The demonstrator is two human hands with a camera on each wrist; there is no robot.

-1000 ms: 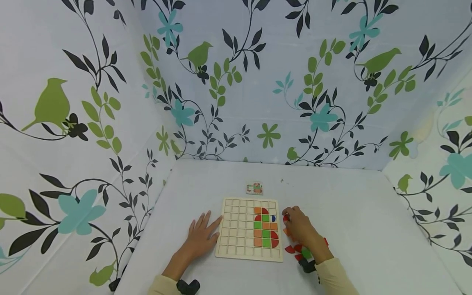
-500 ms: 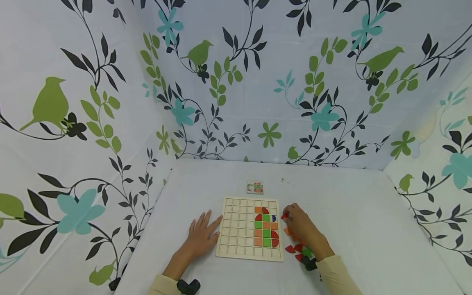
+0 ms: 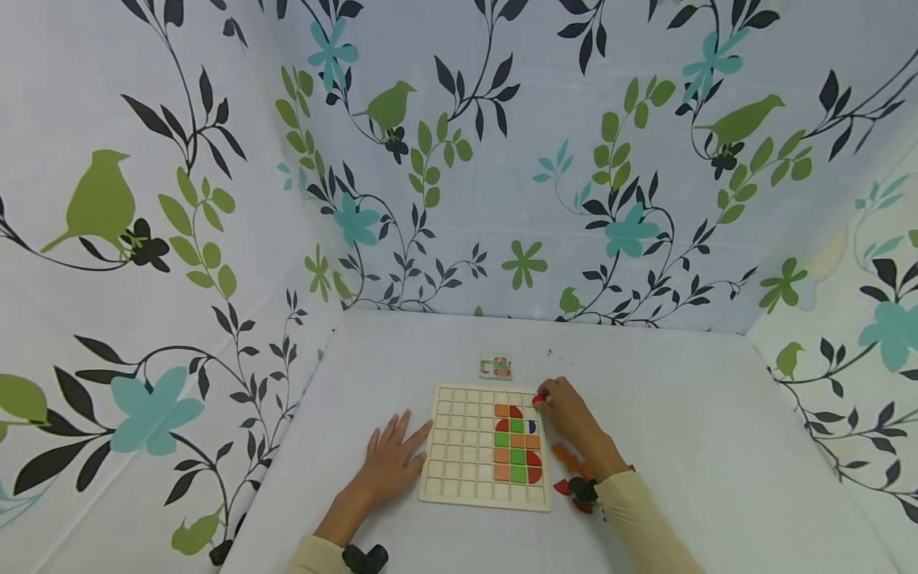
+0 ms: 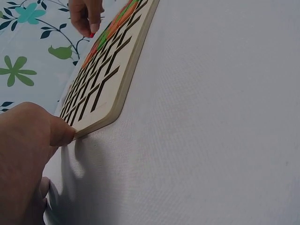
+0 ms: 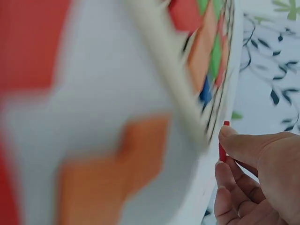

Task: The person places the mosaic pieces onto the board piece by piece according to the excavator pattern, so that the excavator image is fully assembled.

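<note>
My right hand (image 3: 565, 405) pinches a small red piece (image 5: 222, 152) between thumb and fingers, at the far right corner of the wooden grid board (image 3: 459, 466). Orange, green and red flat pieces fill several cells on the board's right side, along with a blue half-round piece (image 3: 532, 426). Its left columns show bare cells. My left hand (image 3: 390, 461) lies with fingers spread on the table, a fingertip touching the board's left edge. In the left wrist view a finger (image 4: 61, 132) meets the board's corner.
Loose orange pieces (image 3: 566, 458) and red pieces (image 3: 562, 486) lie right of the board, partly hidden under my right wrist. A small patterned card (image 3: 496, 366) lies beyond the board. Patterned cloth walls (image 3: 445, 239) enclose the white table (image 3: 681, 446).
My right hand has moved away from me and slightly left with the red piece, from beside the board to its far right corner. The left hand has stayed in place.
</note>
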